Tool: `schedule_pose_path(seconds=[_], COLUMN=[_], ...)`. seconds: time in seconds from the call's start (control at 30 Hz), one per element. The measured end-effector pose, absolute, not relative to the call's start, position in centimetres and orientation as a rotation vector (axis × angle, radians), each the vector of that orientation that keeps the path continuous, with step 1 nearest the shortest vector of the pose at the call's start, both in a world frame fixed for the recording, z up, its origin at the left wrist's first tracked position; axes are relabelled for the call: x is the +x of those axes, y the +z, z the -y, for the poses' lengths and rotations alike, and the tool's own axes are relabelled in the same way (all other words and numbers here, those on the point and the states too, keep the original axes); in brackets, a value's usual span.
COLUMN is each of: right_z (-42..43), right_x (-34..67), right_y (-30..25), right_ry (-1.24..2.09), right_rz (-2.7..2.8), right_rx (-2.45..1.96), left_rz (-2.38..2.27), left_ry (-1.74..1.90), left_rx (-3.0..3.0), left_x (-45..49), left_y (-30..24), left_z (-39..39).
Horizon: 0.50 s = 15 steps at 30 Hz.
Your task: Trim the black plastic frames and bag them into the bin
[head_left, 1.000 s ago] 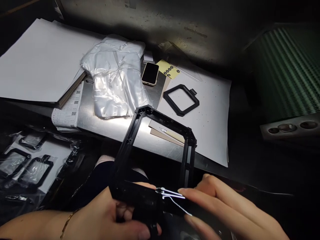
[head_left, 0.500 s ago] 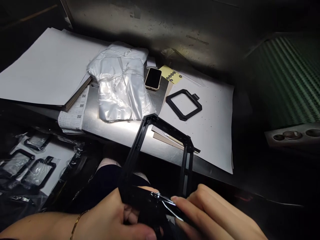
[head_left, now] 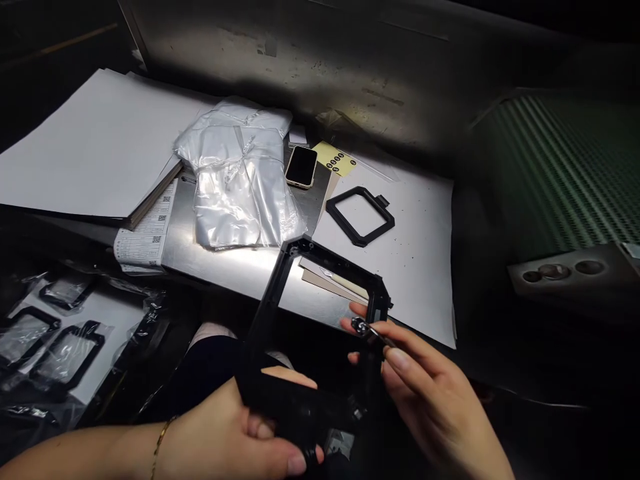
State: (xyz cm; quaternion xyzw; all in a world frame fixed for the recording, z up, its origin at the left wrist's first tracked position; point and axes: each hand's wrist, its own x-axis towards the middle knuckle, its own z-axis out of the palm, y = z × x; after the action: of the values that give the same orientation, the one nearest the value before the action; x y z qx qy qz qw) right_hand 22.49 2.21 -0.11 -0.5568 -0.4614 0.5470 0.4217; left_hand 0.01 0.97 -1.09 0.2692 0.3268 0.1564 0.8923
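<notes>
My left hand (head_left: 250, 433) is closed round the lower side of a black plastic frame (head_left: 273, 283) with cut corners, which is tilted up over my lap. Between thumb and fingers of my right hand (head_left: 435, 393) is a small shiny metal tool (head_left: 361, 325), thin with a bright end; its exact kind is unclear. That tool is at the right side of the frame, and some right fingers pass behind this side. Deep shadow hides much of the frame's lower side. Another black frame (head_left: 345, 230), with a tab, lies flat on white sheets (head_left: 425, 267).
Bundled clear plastic bags (head_left: 240, 193) lie mid-table beside a phone (head_left: 302, 166) and a yellow sticker sheet (head_left: 333, 160). A stack of white board (head_left: 90, 147) stands left, over printed papers (head_left: 143, 243). Bagged black frames (head_left: 70, 353) sit lower left. A green ribbed surface (head_left: 550, 167) is at right.
My right hand has moved up from the frame's lower side to its right side, carrying the metal tool. My left hand keeps its hold, and the view has shifted slightly.
</notes>
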Motion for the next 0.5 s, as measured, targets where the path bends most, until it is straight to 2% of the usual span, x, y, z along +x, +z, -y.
schedule_pose_path(seconds=[0.1,0.23,0.3,0.37,0.43,0.5], right_z=[-1.7,-0.7,-0.5,-0.4,-0.1,0.3], right_x=[22.2,23.7,24.2,24.1,23.2,21.8], right_y=[-0.3,0.0,0.5,1.1,1.8,2.3], right_ry=[1.440,1.466,1.256,0.874,0.632,0.529], right_rz=[1.131,1.411,1.579,1.698,1.885,2.094], right_rx=[-1.413,-1.562,-1.725,-1.752,-1.579,-1.389], left_rz=[-0.636,-0.562,-0.589,-0.615,-0.620,-0.587], left_ry=[0.373,0.478,0.433,0.371,0.337,0.338], left_rx=[0.559,0.499,0.528,0.552,0.546,0.538], left_x=[-0.8,-1.8,-1.9,-1.9,-1.7,-1.6], left_y=[-0.7,0.0,0.3,0.4,0.4,0.4], left_z=[-1.0,-1.2,-1.2,-1.1,-0.8,-0.6])
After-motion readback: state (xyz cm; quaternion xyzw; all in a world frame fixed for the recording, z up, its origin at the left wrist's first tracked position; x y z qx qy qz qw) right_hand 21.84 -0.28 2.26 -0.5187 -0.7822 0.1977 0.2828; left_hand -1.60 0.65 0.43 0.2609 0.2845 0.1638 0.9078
